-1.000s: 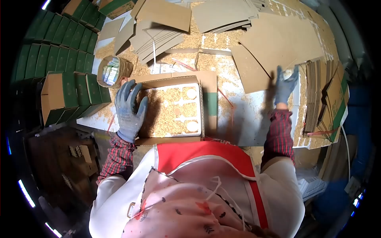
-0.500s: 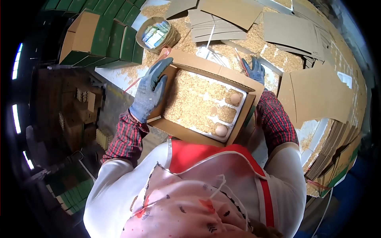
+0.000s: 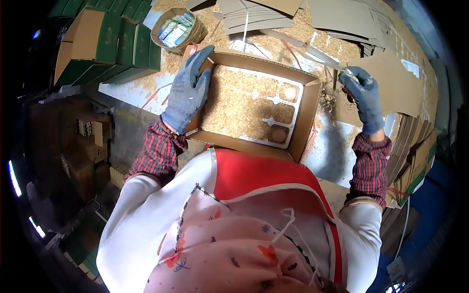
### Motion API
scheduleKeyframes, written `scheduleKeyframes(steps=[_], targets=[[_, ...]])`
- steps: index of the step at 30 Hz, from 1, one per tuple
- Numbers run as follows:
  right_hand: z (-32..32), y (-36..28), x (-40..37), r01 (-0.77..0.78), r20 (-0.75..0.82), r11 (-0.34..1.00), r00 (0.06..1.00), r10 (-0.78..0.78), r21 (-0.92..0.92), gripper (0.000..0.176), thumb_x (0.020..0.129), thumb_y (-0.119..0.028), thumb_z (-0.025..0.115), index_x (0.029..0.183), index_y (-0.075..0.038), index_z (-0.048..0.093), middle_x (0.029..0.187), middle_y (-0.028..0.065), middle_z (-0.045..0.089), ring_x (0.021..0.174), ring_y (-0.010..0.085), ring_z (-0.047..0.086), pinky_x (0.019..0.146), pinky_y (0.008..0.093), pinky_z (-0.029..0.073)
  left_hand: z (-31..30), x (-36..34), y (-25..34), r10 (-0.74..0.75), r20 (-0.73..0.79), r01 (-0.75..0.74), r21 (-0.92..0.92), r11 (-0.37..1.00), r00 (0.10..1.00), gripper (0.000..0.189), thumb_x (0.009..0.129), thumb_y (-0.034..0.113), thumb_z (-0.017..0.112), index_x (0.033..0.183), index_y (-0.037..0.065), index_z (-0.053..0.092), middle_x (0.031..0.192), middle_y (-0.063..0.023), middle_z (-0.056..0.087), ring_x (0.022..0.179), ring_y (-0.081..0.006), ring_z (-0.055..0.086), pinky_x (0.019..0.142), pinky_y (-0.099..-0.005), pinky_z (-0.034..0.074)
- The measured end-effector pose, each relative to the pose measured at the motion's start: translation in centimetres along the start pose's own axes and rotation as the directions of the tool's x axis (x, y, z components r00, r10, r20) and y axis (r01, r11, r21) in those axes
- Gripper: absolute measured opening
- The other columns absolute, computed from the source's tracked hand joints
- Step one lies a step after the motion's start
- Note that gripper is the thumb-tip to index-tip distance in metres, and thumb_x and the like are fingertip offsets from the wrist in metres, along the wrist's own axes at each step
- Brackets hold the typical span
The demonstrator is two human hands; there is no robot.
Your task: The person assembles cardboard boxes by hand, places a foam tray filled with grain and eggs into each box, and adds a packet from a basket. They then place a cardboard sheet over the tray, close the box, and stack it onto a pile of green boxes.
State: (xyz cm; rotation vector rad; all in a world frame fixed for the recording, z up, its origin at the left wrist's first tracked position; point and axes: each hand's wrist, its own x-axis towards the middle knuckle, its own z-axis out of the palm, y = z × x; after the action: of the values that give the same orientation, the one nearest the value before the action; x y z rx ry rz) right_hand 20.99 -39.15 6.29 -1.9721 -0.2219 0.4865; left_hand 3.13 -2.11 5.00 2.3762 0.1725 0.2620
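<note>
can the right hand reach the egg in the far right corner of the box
Likely yes: the box is open above the egg, though the right hand seems to hold shavings.

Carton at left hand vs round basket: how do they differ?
Shape: the carton is rectangular; the basket round.
Size: the carton looks larger than the basket.
Contents: the carton holds a white tray mostly under loose filler; the basket holds packets.
Contact: the left hand touches the carton; no hand touches the basket.
Both are open-topped.

The white worktable (image 3: 128,93) bears scattered wood shavings (image 3: 215,30), a cardboard carton (image 3: 309,116) against the left hand (image 3: 186,94), a packet-filled basket (image 3: 198,35) beyond it.
</note>
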Motion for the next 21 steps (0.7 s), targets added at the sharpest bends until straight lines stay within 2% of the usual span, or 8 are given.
scheduleKeyframes(steps=[1, 3, 4, 6, 9, 13, 16, 21], targets=[[0.7, -3.6, -2.1, -0.020, -0.056, 0.999, 0.998, 0.023, 0.049, 0.011, 0.088, -0.010, 0.068, 0.096, -0.004, 0.070, 0.080, -0.0012, 0.065, 0.069, 0.0029, 0.055, 0.060, 0.0183, 0.044, 0.0, 0.0, 0.4, -0.017, 0.009, 0.017, -0.019, 1.000, 1.000, 0.050, 0.093, 0.002, 0.051, 0.142, 0.007, 0.046, 0.144, -0.0171, 0.048, 0.135, -0.0307, 0.044, 0.109, -0.0360, 0.035], [4.0, -6.3, -4.7, 0.335, -0.026, 0.940, 0.942, -0.334, 0.064, 0.013, 0.088, -0.010, 0.069, 0.099, -0.002, 0.069, 0.086, 0.0004, 0.066, 0.074, 0.0040, 0.057, 0.064, 0.0197, 0.047, -0.1, 0.1, 0.7, -0.019, 0.021, 0.020, -0.034, 0.999, 1.000, 0.051, 0.093, 0.002, 0.051, 0.143, 0.006, 0.044, 0.145, -0.0157, 0.047, 0.138, -0.0297, 0.041, 0.112, -0.0363, 0.032], [6.1, -6.8, -5.6, 0.219, 0.107, 0.975, 0.969, -0.222, 0.041, 0.014, 0.085, -0.008, 0.069, 0.099, -0.003, 0.069, 0.091, 0.0053, 0.069, 0.079, 0.0107, 0.064, 0.071, 0.0254, 0.051, -0.1, 0.0, 0.7, -0.007, 0.024, 0.008, -0.031, 0.999, 1.000, 0.051, 0.093, 0.003, 0.051, 0.144, 0.007, 0.044, 0.145, -0.0160, 0.047, 0.138, -0.0309, 0.040, 0.113, -0.0371, 0.032], [10.0, -5.7, -5.2, 0.590, 0.295, 0.645, 0.805, -0.515, -0.485, 0.032, 0.079, -0.011, 0.071, 0.111, -0.009, 0.065, 0.096, 0.0119, 0.066, 0.089, 0.0272, 0.066, 0.083, 0.0353, 0.052, 0.0, -0.3, -0.1, 0.032, 0.016, -0.031, -0.035, 0.999, 0.999, 0.053, 0.092, 0.004, 0.053, 0.144, 0.009, 0.043, 0.146, -0.0170, 0.045, 0.140, -0.0346, 0.036, 0.114, -0.0395, 0.030], [13.0, -5.1, -6.4, 0.532, 0.466, 0.288, 0.843, -0.271, -0.796, 0.054, 0.081, -0.031, 0.074, 0.127, -0.011, 0.055, 0.124, 0.0152, 0.054, 0.118, 0.0324, 0.051, 0.090, 0.0448, 0.050, -0.8, -0.4, 0.1, 0.019, 0.049, -0.015, -0.074, 0.997, 0.999, 0.053, 0.091, 0.004, 0.053, 0.143, 0.010, 0.045, 0.145, -0.0184, 0.046, 0.139, -0.0349, 0.037, 0.114, -0.0389, 0.030], [18.4, -7.1, -6.9, 0.654, 0.693, 0.372, 0.720, -0.038, -0.659, 0.050, 0.086, -0.033, 0.065, 0.132, -0.014, 0.053, 0.141, 0.0196, 0.041, 0.133, 0.0392, 0.039, 0.102, 0.0533, 0.041, -1.5, -0.5, -1.8, 0.067, 0.057, -0.052, -0.236, 0.970, 0.996, 0.050, 0.094, 0.011, 0.053, 0.143, 0.006, 0.045, 0.140, -0.0170, 0.051, 0.130, -0.0271, 0.048, 0.106, -0.0342, 0.039], [25.2, -4.9, -5.8, 0.908, 0.818, 0.134, 0.416, -0.398, -0.397, 0.044, 0.085, -0.030, 0.058, 0.128, -0.020, 0.057, 0.137, 0.0191, 0.044, 0.132, 0.0366, 0.040, 0.107, 0.0607, 0.032, -1.4, -0.9, -2.7, 0.026, 0.092, 0.012, -0.390, 0.921, 0.995, 0.048, 0.095, 0.013, 0.051, 0.142, 0.004, 0.046, 0.140, -0.0136, 0.052, 0.125, -0.0189, 0.050, 0.104, -0.0326, 0.041], [21.0, -4.2, -4.3, 0.963, 0.901, 0.067, 0.267, -0.341, -0.260, 0.036, 0.089, -0.027, 0.055, 0.123, -0.021, 0.061, 0.129, 0.0125, 0.049, 0.126, 0.0304, 0.044, 0.099, 0.0567, 0.037, -1.9, -0.7, -2.6, 0.119, 0.039, -0.106, -0.236, 0.966, 0.992, 0.047, 0.090, 0.000, 0.047, 0.136, 0.005, 0.053, 0.137, -0.0147, 0.055, 0.129, -0.0242, 0.049, 0.107, -0.0318, 0.037]])
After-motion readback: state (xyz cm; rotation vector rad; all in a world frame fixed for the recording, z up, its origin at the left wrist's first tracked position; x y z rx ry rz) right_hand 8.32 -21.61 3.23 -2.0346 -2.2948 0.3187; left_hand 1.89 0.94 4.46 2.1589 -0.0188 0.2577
